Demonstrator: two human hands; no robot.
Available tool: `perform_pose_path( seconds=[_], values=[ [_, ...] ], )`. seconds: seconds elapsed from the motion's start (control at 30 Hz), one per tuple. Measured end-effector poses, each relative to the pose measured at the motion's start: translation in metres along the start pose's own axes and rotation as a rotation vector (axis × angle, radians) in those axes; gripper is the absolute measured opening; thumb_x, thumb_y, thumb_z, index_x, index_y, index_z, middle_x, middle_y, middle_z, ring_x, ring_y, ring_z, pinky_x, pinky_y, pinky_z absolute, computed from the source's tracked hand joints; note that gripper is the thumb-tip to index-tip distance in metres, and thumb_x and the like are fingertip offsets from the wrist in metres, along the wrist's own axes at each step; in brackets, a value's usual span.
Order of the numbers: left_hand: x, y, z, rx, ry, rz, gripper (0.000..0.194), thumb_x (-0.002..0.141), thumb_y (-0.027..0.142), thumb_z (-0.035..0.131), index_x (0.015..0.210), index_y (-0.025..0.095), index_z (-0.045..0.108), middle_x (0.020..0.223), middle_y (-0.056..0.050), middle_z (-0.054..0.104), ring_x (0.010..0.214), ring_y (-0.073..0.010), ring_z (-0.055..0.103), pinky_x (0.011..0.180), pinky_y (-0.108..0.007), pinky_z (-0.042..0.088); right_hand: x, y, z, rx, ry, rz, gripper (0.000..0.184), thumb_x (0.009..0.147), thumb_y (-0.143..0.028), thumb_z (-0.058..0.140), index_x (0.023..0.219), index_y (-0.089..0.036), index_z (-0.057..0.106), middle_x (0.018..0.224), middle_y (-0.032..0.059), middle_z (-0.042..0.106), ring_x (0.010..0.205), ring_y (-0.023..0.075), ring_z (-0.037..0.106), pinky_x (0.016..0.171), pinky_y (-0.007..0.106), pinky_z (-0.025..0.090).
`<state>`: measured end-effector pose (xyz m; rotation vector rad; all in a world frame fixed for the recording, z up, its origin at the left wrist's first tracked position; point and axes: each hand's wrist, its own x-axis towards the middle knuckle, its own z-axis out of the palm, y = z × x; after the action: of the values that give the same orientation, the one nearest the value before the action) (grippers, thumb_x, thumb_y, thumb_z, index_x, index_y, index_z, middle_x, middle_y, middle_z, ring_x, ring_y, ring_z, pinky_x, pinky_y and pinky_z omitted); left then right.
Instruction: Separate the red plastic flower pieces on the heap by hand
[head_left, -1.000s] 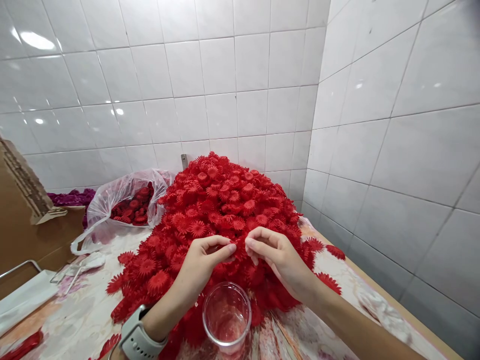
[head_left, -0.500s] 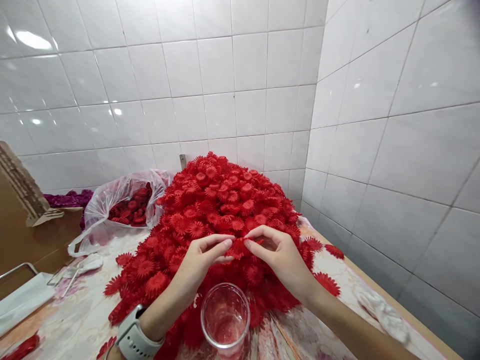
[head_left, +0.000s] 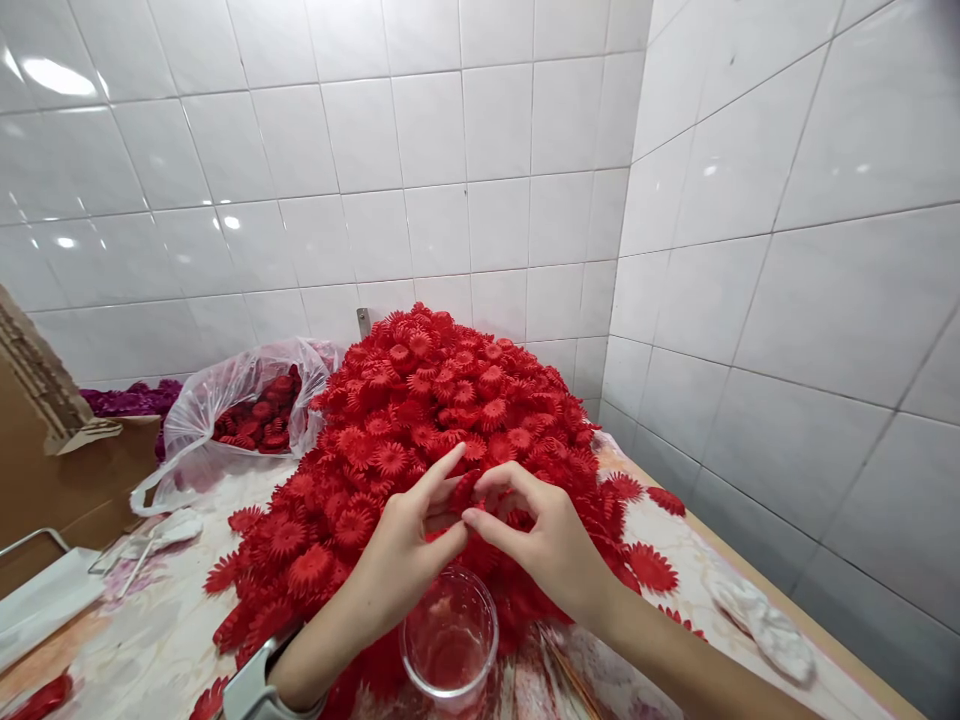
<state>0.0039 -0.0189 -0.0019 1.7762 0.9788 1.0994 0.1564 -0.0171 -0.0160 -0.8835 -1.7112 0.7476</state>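
Note:
A large heap of red fringed fabric flowers (head_left: pixel 420 400) rises in front of me. Close before it, my left hand (head_left: pixel 401 555) and my right hand (head_left: pixel 544 535) meet at the fingertips around one red flower (head_left: pixel 466 488), seen nearly edge-on. The thumb and index finger of the right hand close on its right side. On the left hand the index finger points up, while the thumb and the bent fingers bear on the flower; their exact contact is partly hidden. Below the hands stands a clear plastic cup (head_left: pixel 450 645), its rim partly behind the left wrist, which wears a watch (head_left: pixel 259 685).
To the left sits a clear plastic bag (head_left: pixel 191 430) of darker red flowers, with purple material (head_left: pixel 131 400) behind it and a cardboard box (head_left: pixel 112 470) nearby. A crumpled white cloth (head_left: pixel 765 625) lies at right. White tiled walls (head_left: pixel 525 130) bound the table.
My hands have come closer together and tilted. The left index finger has lifted away from the pinch, and the red flower now stands edge-on between the fingers. The view has shifted slightly.

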Motion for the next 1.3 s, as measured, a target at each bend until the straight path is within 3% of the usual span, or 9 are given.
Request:
perform_pose_path(
  seconds=[0.17,0.47,0.73,1.03,1.3],
  values=[
    [-0.003,0.0017,0.0026,0.062,-0.1,0.053,0.055,0.079,0.02,0.052,0.132,0.019,0.037,0.128,-0.007,0.053,0.113,-0.0214,0.052,0.096,-0.033,0.042,0.0045,-0.001,-0.0038,0.199,0.004,0.135,0.015,0.074,-0.033,0.061,0.077,-0.019,0.056,0.076,-0.0007,0.06,0.071,0.0139,0.056,0.065,0.026,0.046],
    [0.0011,0.0051,0.0003,0.191,0.007,0.081,0.039,0.082,0.027,0.049,0.12,0.019,0.052,0.122,-0.003,0.057,0.114,-0.0203,0.051,0.098,-0.033,0.039,0.0067,-0.001,-0.007,0.382,-0.02,0.188,0.011,0.072,-0.029,0.062,0.076,-0.019,0.061,0.077,-0.0017,0.063,0.076,0.0131,0.057,0.072,0.025,0.044],
    [0.0016,0.0009,0.0013,0.217,0.042,0.133,0.037,0.079,0.025,0.054,0.115,0.019,0.057,0.121,-0.003,0.059,0.111,-0.0195,0.054,0.098,-0.032,0.04,0.0075,-0.0027,-0.0067,0.437,-0.015,0.253,0.014,0.068,-0.031,0.066,0.072,-0.018,0.063,0.067,-0.0036,0.059,0.063,0.0097,0.05,0.061,0.022,0.038],
    [0.0011,0.0046,0.0032,0.083,0.061,-0.031,0.039,0.075,0.031,0.058,0.112,0.019,0.06,0.117,-0.004,0.061,0.107,-0.023,0.056,0.093,-0.035,0.044,0.0069,-0.0042,-0.0062,0.421,-0.014,0.247,0.017,0.067,-0.034,0.067,0.069,-0.018,0.063,0.069,-0.0024,0.06,0.068,0.0122,0.053,0.067,0.024,0.041],
    [0.002,0.0056,0.0029,0.05,0.094,-0.028,0.029,0.078,0.031,0.054,0.102,0.02,0.067,0.106,-0.004,0.067,0.101,-0.0232,0.06,0.091,-0.036,0.045,0.0057,-0.0053,-0.0055,0.347,-0.062,0.215,0.014,0.071,-0.032,0.062,0.07,-0.018,0.061,0.071,-0.0013,0.06,0.072,0.0138,0.055,0.07,0.026,0.043]
  ],
)
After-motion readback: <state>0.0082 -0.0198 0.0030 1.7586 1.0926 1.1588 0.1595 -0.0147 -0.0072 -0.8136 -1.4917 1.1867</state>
